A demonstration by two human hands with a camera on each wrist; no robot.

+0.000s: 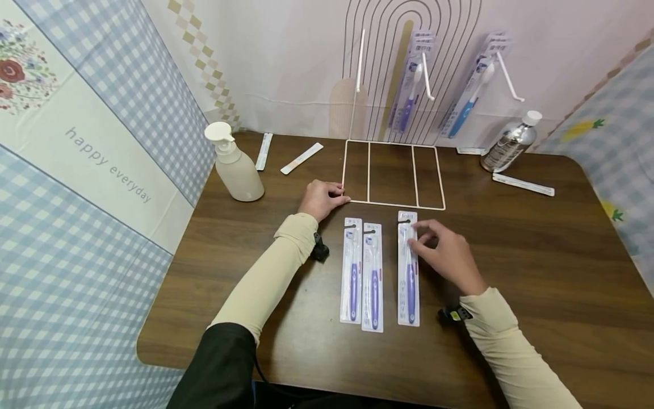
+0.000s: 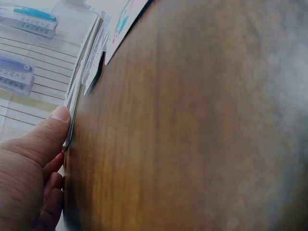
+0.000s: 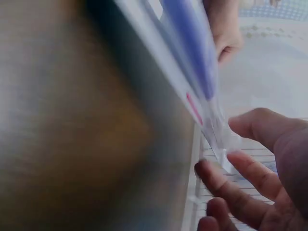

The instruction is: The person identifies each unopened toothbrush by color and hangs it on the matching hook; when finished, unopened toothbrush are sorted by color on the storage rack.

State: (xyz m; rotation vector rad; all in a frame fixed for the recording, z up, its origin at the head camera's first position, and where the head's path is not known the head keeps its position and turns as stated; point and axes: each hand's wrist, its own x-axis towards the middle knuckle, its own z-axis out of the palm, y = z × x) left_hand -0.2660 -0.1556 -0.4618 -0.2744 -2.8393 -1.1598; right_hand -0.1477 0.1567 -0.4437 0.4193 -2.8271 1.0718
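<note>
My left hand [image 1: 319, 199] pinches the front left corner of a white wire rack [image 1: 393, 205], thumb and fingertips on its frame. The left wrist view has the left thumb [image 2: 45, 137] along that frame. My right hand [image 1: 449, 253] holds a packaged toothbrush [image 1: 409, 284] with a purple handle by its upper right edge, between thumb and index finger. In the right wrist view the toothbrush pack [image 3: 192, 53] is blurred, its end by the right hand's thumb [image 3: 250, 122]. Two similar packs, a left one [image 1: 351, 284] and a middle one [image 1: 372, 289], lie beside it.
Packs with purple [image 1: 406, 113] and blue [image 1: 462, 116] handles hang on the rack's hooks. A pump bottle [image 1: 237, 170] stands at the left, a silver bottle [image 1: 511, 145] at the back right. Slim white packets [image 1: 301, 159] lie along the back and right side of the table [image 1: 536, 272].
</note>
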